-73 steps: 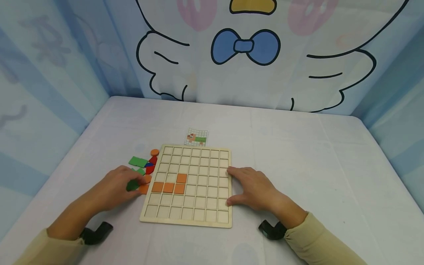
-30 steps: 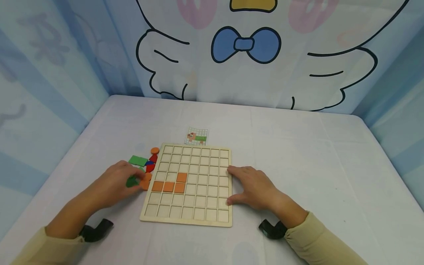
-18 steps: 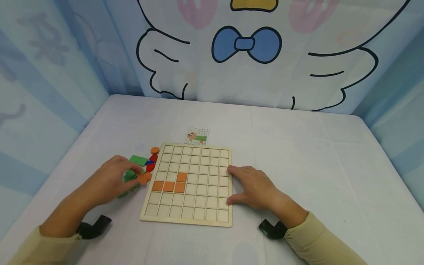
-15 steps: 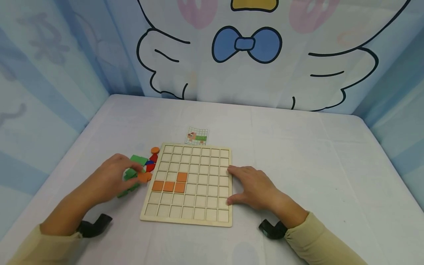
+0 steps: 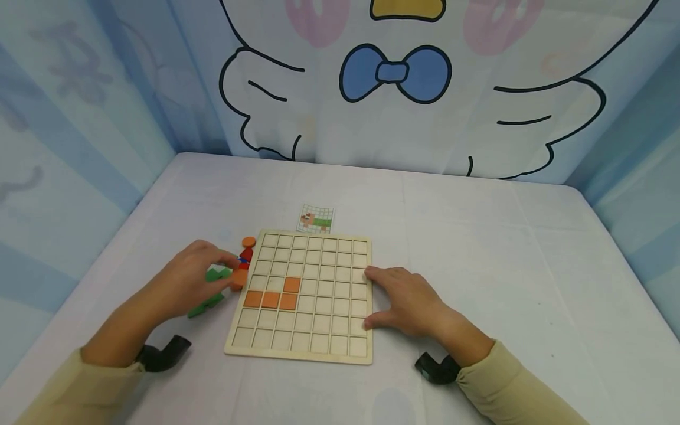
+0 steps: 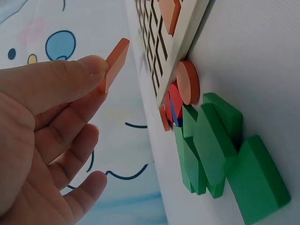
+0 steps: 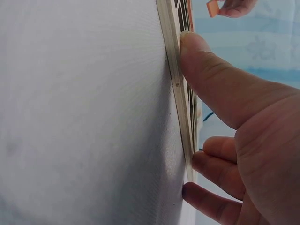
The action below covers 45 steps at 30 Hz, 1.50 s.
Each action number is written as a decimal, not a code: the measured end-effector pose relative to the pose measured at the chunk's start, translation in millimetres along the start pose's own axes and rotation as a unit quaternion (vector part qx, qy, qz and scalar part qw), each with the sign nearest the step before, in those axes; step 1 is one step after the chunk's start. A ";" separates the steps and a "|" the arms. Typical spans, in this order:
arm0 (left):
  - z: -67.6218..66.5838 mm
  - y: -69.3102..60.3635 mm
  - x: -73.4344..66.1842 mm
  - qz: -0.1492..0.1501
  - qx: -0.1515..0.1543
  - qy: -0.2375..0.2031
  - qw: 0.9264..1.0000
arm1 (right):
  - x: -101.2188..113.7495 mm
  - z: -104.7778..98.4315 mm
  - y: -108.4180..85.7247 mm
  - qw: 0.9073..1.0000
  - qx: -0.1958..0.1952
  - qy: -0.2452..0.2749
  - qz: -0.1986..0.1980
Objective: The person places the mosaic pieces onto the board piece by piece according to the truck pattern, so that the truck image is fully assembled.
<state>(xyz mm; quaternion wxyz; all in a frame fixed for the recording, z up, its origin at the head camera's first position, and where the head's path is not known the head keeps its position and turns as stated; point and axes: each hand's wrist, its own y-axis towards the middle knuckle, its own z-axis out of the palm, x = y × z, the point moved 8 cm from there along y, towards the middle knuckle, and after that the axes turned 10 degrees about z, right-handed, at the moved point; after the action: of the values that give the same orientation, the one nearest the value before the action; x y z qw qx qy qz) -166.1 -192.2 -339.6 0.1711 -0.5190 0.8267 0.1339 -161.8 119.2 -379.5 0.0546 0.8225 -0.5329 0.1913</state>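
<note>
Left fingers point(image 6: 84, 108) pinch 1 flat orange tile point(image 6: 116, 64) near the wooden grid point(image 5: 303, 323).

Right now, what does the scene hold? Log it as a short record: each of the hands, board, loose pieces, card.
left hand: pinches an orange piece, raised above the table
right hand: touches the board's right edge
board: four orange squares set in its grid
loose pieces: green pieces, red pieces, orange discs, some blue, by the board's left side
card: beyond the board's far edge, gridded picture
</note>
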 end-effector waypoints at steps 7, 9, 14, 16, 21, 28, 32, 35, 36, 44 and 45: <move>1.6 10.2 -5.1 0.008 -0.004 -0.007 1.000 | 0.6 -0.4 0.4 1.000 0.006 0.002 0.003; 2.5 13.2 -6.7 0.007 -0.003 -0.008 1.000 | 0.9 -0.6 0.5 1.000 0.007 0.002 0.003; 6.0 20.4 -10.4 0.004 0.000 -0.015 1.000 | 1.5 -1.9 0.4 1.000 0.007 0.001 0.003; 7.8 23.9 -11.7 -0.001 0.003 -0.021 1.000 | 1.5 -2.2 0.3 1.000 0.008 0.001 0.004; 10.7 32.8 -15.9 -0.011 0.009 -0.023 1.000 | 1.6 -2.2 0.1 1.000 0.011 0.003 0.006; 17.6 43.5 -20.6 -0.006 0.026 -0.040 0.999 | 1.7 -2.4 -0.2 1.000 0.012 0.004 0.008; 21.6 48.3 -20.5 -0.003 0.038 -0.047 0.998 | 1.4 -2.2 -0.4 1.000 0.016 0.006 0.012; 23.3 50.5 -21.1 0.004 0.039 -0.051 0.998 | 1.5 -2.6 -0.5 1.000 0.015 0.006 0.010; 24.0 51.1 -21.5 0.006 0.039 -0.051 0.998 | 1.5 -2.8 -0.5 1.000 0.014 0.005 0.009; 30.0 55.0 -23.6 0.004 0.037 -0.040 0.999 | 1.5 -3.4 -0.4 1.000 0.009 0.006 0.004; 30.9 55.7 -24.1 0.004 0.039 -0.041 0.998 | 1.4 -3.3 -0.4 1.000 0.009 0.006 0.004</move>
<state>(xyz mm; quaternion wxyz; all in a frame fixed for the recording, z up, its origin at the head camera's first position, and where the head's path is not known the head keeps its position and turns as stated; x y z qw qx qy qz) -202.4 -136.6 -355.0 0.2242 -0.5025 0.8258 0.1237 -161.8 119.2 -375.9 0.0494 0.8196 -0.5340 0.2018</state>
